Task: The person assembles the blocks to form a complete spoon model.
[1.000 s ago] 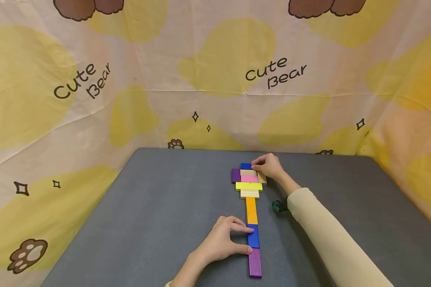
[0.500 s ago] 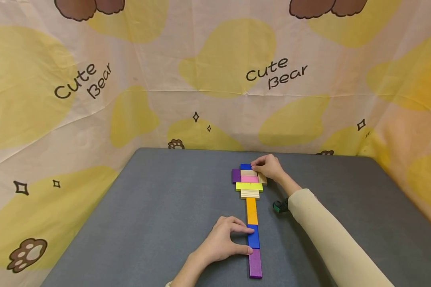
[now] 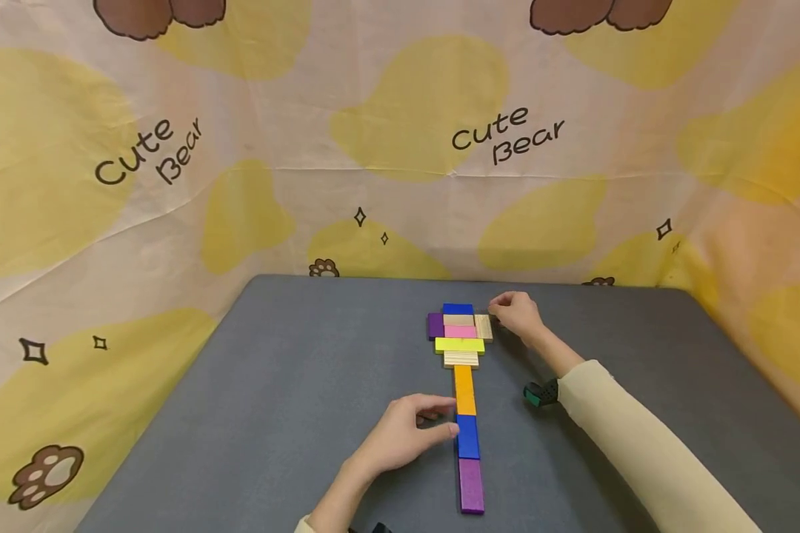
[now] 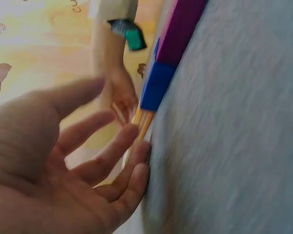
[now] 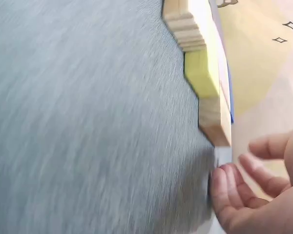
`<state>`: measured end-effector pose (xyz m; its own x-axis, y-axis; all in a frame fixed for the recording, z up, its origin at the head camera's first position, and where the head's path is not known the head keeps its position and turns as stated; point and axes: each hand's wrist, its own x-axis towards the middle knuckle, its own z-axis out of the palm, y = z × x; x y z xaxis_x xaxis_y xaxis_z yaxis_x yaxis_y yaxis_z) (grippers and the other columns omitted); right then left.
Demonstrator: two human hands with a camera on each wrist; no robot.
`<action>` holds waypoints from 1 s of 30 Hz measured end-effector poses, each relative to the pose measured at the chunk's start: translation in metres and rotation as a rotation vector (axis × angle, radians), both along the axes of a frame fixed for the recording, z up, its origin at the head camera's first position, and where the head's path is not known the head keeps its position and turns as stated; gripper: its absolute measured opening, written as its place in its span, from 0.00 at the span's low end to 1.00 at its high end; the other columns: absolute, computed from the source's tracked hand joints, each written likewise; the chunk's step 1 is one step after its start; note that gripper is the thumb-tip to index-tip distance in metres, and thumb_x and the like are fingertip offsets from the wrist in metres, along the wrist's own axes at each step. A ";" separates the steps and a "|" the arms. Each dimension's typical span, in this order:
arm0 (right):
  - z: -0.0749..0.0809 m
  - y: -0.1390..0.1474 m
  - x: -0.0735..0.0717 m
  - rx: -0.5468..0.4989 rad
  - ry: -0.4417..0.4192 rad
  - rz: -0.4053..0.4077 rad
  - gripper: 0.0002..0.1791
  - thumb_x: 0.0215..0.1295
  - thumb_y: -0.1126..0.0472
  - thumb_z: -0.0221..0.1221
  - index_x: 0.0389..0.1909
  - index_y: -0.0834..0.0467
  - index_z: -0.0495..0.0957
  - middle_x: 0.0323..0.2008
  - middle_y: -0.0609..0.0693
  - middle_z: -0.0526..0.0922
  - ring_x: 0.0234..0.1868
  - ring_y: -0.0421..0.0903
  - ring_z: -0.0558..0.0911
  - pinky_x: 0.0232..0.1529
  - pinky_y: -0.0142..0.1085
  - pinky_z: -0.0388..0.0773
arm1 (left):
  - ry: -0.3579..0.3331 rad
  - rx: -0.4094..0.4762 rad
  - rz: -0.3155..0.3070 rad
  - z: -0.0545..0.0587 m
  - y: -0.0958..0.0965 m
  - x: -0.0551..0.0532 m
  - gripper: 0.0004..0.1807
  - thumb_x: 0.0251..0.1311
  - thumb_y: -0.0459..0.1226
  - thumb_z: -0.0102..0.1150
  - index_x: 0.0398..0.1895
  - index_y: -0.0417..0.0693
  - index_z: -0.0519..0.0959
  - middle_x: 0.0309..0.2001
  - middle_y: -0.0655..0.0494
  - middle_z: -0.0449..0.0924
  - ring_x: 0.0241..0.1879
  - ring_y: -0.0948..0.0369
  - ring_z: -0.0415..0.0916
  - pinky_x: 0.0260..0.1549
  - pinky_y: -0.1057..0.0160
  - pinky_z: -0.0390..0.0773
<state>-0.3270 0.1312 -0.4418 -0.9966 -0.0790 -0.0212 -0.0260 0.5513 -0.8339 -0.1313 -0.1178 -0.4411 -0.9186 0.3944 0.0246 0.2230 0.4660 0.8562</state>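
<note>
Flat wooden blocks lie in a line on the grey table. At the near end are a purple block (image 3: 471, 485), a blue block (image 3: 468, 437) and an orange block (image 3: 464, 390). My left hand (image 3: 403, 434) is beside the blue and orange ones, thumb and fingers apart, gripping nothing. Farther off come ridged plain wood (image 3: 461, 360), a yellow-green block (image 3: 459, 346), a pink block (image 3: 461, 332), a plain block (image 3: 458, 320) and a second blue block (image 3: 458, 309). A purple block (image 3: 435, 326) and a plain block (image 3: 483, 328) flank them. Right of these, my right hand (image 3: 518, 314) holds nothing, fingers loosely bent.
The grey table (image 3: 320, 370) reaches back to a hanging patterned cloth (image 3: 400, 148) printed with "Cute Bear". A black and green device (image 3: 541, 394) sits at my right wrist, by the cream sleeve (image 3: 633, 422).
My right hand has come off the far blocks and moved right. The left hand has lifted its fingers from the near blue block and shifted slightly left and away. The blocks keep their arrangement.
</note>
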 end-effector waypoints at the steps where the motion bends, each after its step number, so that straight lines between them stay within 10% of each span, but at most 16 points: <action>1: 0.000 0.003 0.001 0.008 -0.012 0.001 0.13 0.69 0.62 0.57 0.46 0.69 0.80 0.41 0.60 0.80 0.38 0.53 0.79 0.40 0.42 0.79 | 0.013 0.006 0.023 0.002 -0.003 -0.004 0.20 0.62 0.45 0.66 0.54 0.48 0.83 0.45 0.62 0.83 0.43 0.64 0.78 0.43 0.61 0.78; 7: 0.003 0.021 0.002 0.034 -0.112 0.122 0.10 0.65 0.63 0.61 0.38 0.68 0.83 0.32 0.57 0.81 0.33 0.51 0.78 0.34 0.37 0.79 | 0.094 -0.044 0.187 0.013 -0.018 -0.040 0.11 0.64 0.37 0.64 0.47 0.44 0.85 0.38 0.59 0.84 0.35 0.63 0.79 0.36 0.62 0.79; 18: 0.000 0.031 0.001 0.050 -0.146 0.193 0.11 0.67 0.62 0.62 0.44 0.65 0.85 0.38 0.54 0.83 0.37 0.51 0.76 0.39 0.37 0.76 | -0.041 0.055 0.560 0.000 -0.004 -0.119 0.07 0.64 0.35 0.61 0.36 0.41 0.87 0.22 0.53 0.82 0.22 0.59 0.79 0.19 0.66 0.76; 30: -0.007 0.028 0.004 0.067 -0.101 0.149 0.09 0.63 0.59 0.66 0.39 0.62 0.88 0.36 0.52 0.83 0.36 0.50 0.74 0.39 0.38 0.74 | -0.025 -0.051 0.629 -0.005 0.021 -0.146 0.08 0.62 0.41 0.66 0.37 0.47 0.89 0.18 0.58 0.79 0.17 0.63 0.74 0.18 0.65 0.71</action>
<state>-0.3227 0.1590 -0.4489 -0.9665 -0.2208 -0.1307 -0.0296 0.6020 -0.7979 -0.2776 -0.0964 -0.4464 -0.9752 -0.2213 -0.0048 -0.1269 0.5413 0.8312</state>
